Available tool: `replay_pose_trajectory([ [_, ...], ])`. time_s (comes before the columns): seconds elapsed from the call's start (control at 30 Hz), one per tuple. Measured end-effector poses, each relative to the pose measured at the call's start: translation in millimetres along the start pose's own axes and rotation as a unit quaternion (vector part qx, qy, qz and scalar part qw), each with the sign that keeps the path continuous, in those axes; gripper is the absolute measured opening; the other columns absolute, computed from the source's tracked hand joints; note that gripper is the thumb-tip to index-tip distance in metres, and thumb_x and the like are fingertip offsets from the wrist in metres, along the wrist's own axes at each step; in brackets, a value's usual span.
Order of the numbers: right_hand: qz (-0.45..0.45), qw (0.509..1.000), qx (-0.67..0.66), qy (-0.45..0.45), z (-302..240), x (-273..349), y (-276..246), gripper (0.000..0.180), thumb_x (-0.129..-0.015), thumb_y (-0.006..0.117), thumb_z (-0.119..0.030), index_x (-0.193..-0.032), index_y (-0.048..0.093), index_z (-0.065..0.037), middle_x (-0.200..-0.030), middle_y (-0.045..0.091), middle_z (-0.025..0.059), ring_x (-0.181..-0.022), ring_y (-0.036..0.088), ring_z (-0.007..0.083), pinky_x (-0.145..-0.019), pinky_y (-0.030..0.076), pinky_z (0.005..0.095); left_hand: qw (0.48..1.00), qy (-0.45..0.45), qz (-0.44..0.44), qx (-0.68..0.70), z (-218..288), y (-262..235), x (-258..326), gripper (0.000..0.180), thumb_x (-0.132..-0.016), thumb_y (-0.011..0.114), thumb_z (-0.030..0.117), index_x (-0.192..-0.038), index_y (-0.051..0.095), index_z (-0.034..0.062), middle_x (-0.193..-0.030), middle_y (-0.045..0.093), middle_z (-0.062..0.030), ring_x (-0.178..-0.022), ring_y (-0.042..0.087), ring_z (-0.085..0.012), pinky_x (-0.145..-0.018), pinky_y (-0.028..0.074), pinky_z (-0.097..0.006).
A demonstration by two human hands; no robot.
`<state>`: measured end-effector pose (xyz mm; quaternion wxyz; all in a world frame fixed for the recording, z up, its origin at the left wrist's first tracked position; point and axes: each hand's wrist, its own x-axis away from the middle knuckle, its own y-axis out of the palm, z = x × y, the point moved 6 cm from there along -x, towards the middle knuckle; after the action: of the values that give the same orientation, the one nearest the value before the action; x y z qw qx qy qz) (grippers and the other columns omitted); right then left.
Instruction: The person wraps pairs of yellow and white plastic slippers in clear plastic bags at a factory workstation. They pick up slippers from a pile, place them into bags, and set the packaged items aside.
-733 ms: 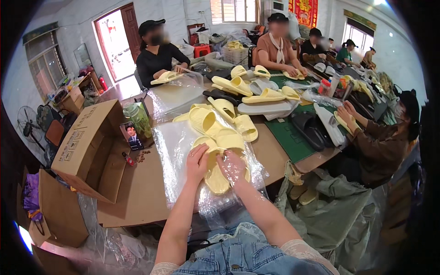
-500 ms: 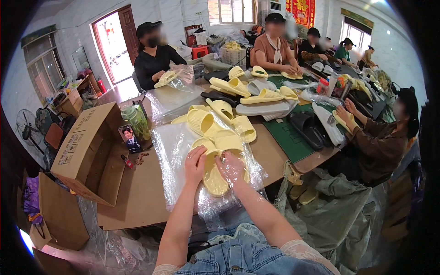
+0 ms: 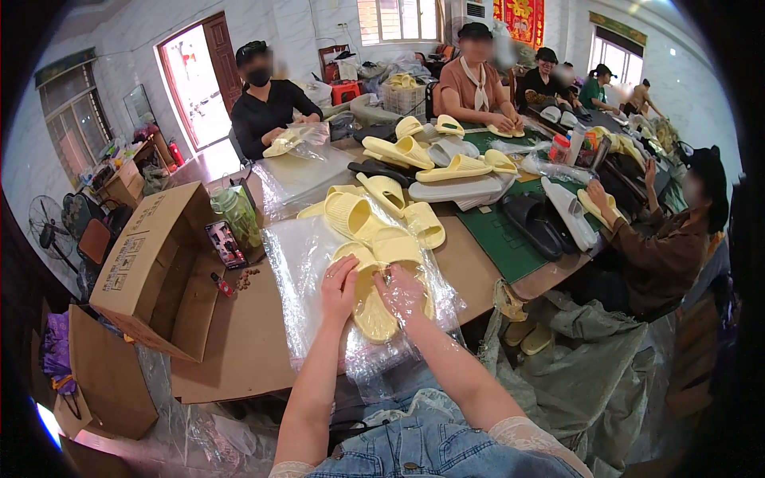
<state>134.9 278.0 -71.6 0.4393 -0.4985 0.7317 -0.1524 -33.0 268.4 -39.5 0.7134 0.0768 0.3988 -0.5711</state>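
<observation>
A pair of pale yellow slippers (image 3: 374, 312) lies on a stack of clear plastic bags (image 3: 296, 259) at the table's near edge, toes pointing away. My left hand (image 3: 339, 279) grips the left side of the pair, with its fingers bent over a slipper's strap. My right hand (image 3: 401, 291) looks covered by shiny clear film and holds the pair at the middle, fingertips bent down between the slippers. Its thumb is partly hidden. Just beyond, more yellow slippers (image 3: 348, 215) lie loose, touching the pair.
An open cardboard box (image 3: 151, 271) lies on its side at the left, near a phone (image 3: 226, 244), a green jar (image 3: 233, 213) and a small red bottle (image 3: 221, 284). Grey slippers (image 3: 458, 191), black slippers (image 3: 530, 225) and a green mat (image 3: 502, 251) occupy the right. Co-workers sit around the table.
My hands and the slippers hold almost the same place. At right, a co-worker's hand has lifted away from a yellow slipper. The phone's picture has changed.
</observation>
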Motion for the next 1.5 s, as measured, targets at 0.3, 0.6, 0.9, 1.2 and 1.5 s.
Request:
replay_pose_trajectory([
  [0.3,-0.037,0.999,0.018,0.030,-4.6,-1.2,-7.5,0.038,-0.090,0.066,-0.043,-0.094,0.064,-0.005,-0.084,0.069,0.0197,-0.080,0.068,0.0368,-0.074,0.054,0.0470,1.000,0.001,0.010,0.002,2.4,-0.5,0.6,0.023,-0.093,0.060,0.011,-0.112,0.071,0.0045,-0.121,0.069,-0.0131,-0.116,0.061,-0.0322,-0.104,0.045,-0.041],
  [0.6,-0.061,0.997,0.020,0.037,-5.1,-0.7,-7.3,0.041,-0.091,0.064,-0.045,-0.098,0.064,-0.004,-0.086,0.070,0.0194,-0.082,0.068,0.0372,-0.075,0.054,0.0470,1.000,-0.001,0.015,-0.003,-0.9,-0.3,1.5,0.023,-0.092,0.061,0.010,-0.112,0.071,0.0042,-0.119,0.069,-0.0132,-0.115,0.062,-0.0320,-0.104,0.045,-0.040],
  [0.9,-0.059,0.997,0.027,0.041,-2.5,-1.9,-3.8,0.040,-0.090,0.065,-0.043,-0.098,0.065,-0.004,-0.087,0.070,0.0174,-0.081,0.068,0.0359,-0.075,0.053,0.0477,1.000,0.007,0.022,0.004,-0.1,-0.8,0.0,0.022,-0.092,0.061,0.010,-0.110,0.071,0.0044,-0.118,0.070,-0.0130,-0.114,0.062,-0.0318,-0.103,0.045,-0.040],
  [1.2,-0.035,0.999,0.027,0.026,-4.1,0.0,-5.4,0.038,-0.089,0.066,-0.043,-0.096,0.065,-0.006,-0.082,0.069,0.0157,-0.078,0.068,0.0344,-0.071,0.053,0.0469,1.000,0.000,0.015,0.007,-1.4,0.0,0.7,0.023,-0.093,0.060,0.011,-0.111,0.071,0.0035,-0.119,0.069,-0.0137,-0.115,0.062,-0.0315,-0.103,0.045,-0.040],
  [1.5,0.004,1.000,0.003,-0.003,-3.9,1.3,-6.2,0.037,-0.090,0.066,-0.042,-0.096,0.066,-0.006,-0.087,0.070,0.0141,-0.078,0.068,0.0339,-0.072,0.054,0.0452,1.000,0.005,0.020,0.006,-1.4,-0.7,0.9,0.023,-0.092,0.061,0.010,-0.111,0.071,0.0034,-0.117,0.070,-0.0140,-0.114,0.063,-0.0316,-0.103,0.046,-0.040],
])
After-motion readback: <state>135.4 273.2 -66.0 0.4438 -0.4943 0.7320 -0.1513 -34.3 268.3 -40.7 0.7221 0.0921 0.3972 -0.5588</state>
